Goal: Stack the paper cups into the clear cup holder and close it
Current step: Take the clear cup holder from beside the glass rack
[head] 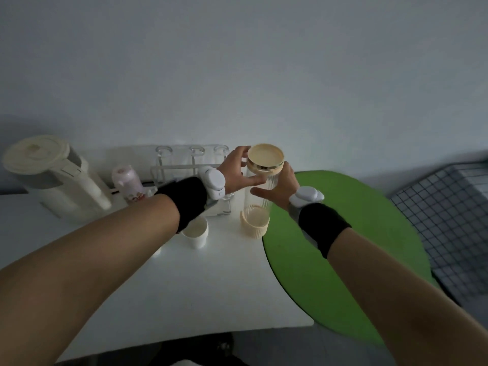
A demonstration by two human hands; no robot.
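Right hand [281, 187] round holder [260, 202] (upright)

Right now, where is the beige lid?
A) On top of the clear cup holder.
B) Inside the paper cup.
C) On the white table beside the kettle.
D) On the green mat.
A: the beige lid sits on the upper end of the upright clear cup holder.

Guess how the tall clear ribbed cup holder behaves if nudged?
Probably tippy: the tall clear ribbed cup holder stands upright, far taller than its cream base is wide. Likely light: the tube looks empty. Ribs should aid grip where the left hand and right hand hold it near the cream lid.
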